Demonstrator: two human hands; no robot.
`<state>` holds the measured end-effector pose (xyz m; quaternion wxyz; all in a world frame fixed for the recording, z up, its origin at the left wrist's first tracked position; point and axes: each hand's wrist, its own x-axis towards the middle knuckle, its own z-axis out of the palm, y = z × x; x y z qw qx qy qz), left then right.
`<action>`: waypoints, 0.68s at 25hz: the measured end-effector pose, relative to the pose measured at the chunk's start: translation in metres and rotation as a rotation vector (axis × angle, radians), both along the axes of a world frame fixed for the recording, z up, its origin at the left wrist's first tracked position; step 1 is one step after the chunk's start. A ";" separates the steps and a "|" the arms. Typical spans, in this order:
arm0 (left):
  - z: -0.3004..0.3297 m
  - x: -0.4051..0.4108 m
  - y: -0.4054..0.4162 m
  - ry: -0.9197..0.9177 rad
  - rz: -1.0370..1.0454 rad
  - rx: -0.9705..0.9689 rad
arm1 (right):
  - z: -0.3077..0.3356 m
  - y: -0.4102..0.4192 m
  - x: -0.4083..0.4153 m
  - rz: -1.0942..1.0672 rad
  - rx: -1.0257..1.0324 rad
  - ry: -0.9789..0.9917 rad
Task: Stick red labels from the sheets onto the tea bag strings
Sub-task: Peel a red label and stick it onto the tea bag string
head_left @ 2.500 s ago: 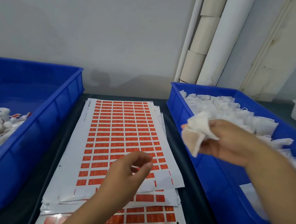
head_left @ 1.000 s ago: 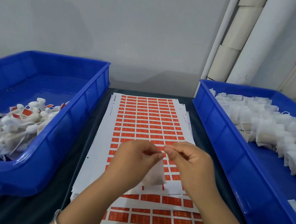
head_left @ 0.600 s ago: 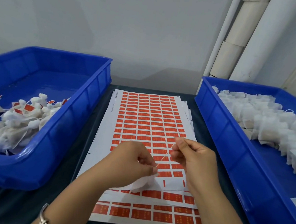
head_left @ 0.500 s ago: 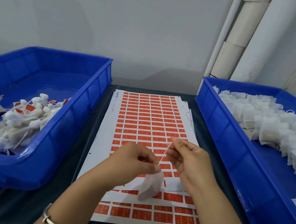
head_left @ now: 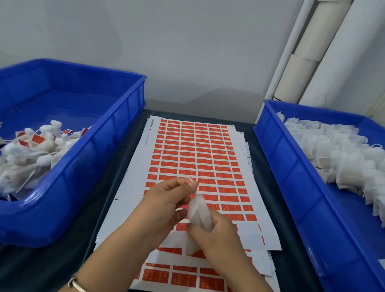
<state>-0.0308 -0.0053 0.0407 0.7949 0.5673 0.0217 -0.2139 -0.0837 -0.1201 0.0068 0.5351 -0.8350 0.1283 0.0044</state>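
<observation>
Pinching one tea bag (head_left: 200, 211) between them, both hands, left (head_left: 166, 204) and right (head_left: 217, 236), hover over the label sheets (head_left: 195, 155).

I get one view only, from the head camera, looking forward and down, close over the desk (head_left: 125, 153), with the wall (head_left: 173, 38) straight ahead behind it.

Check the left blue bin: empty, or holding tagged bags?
Holding some. The left blue bin has a heap of tea bags with red labels in its near part; its far floor is bare.
</observation>
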 end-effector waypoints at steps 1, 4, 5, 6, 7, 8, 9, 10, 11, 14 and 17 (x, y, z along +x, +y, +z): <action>0.002 0.003 0.002 0.005 0.038 -0.014 | 0.001 -0.001 0.000 -0.017 0.017 0.022; -0.002 0.011 0.008 0.051 0.148 -0.052 | 0.003 -0.008 -0.002 -0.078 0.358 0.090; -0.005 0.011 0.008 0.062 0.162 -0.051 | 0.004 -0.011 -0.001 -0.088 0.543 0.081; -0.008 0.010 0.007 0.076 0.166 -0.061 | 0.006 -0.014 -0.001 -0.102 0.731 0.050; -0.011 0.007 0.007 0.102 0.175 -0.088 | 0.006 -0.018 0.001 -0.123 0.909 0.011; -0.014 0.006 0.007 0.137 0.196 -0.126 | 0.007 -0.021 0.001 -0.150 1.048 -0.018; -0.017 0.005 0.008 0.168 0.228 -0.158 | 0.006 -0.024 0.002 -0.168 1.137 -0.056; -0.020 0.004 0.009 0.186 0.255 -0.173 | 0.007 -0.025 0.003 -0.172 1.181 -0.080; -0.023 0.002 0.009 0.175 0.272 -0.140 | 0.004 -0.028 0.004 -0.170 1.200 -0.105; -0.030 -0.014 0.012 -0.139 0.198 0.380 | 0.003 -0.029 0.005 -0.138 1.157 -0.135; -0.027 -0.030 0.014 -0.584 -0.027 0.769 | 0.002 -0.027 0.005 -0.036 0.682 -0.139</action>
